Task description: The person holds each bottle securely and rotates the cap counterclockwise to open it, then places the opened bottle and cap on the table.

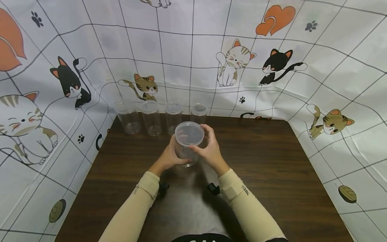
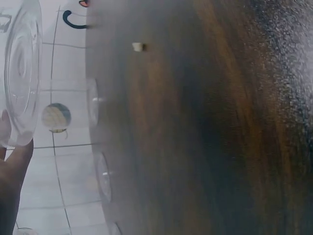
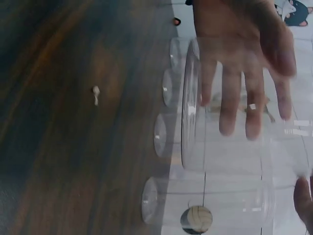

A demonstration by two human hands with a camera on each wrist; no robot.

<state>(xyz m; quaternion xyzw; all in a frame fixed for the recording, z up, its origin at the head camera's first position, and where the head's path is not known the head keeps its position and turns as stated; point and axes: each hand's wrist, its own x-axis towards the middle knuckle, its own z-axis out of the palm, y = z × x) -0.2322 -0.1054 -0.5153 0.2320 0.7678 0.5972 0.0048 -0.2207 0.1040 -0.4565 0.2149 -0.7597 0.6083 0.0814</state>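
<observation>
A wide clear plastic jar [image 1: 188,151] with a translucent lid [image 1: 189,133] is held by both hands over the middle of the table. My left hand [image 1: 171,155] grips its lower left side, thumb across the front. In the right wrist view the left hand's fingers [image 3: 229,105] show spread along the jar's wall. Higher up on the right, my right hand [image 1: 210,151] grips the jar near the lid, with fingers behind and thumb in front. Seen from low down in the left wrist view, the jar's round base [image 2: 22,73] is raised off the tabletop.
Along the back edge of the dark wooden table [image 1: 257,174] stand a wide clear jar [image 1: 128,117] and several narrower ones, including one at right [image 1: 199,112]. A small whitish bit [image 3: 96,93] lies on the tabletop. Cat-patterned cloth [image 1: 181,50] encloses the back and sides.
</observation>
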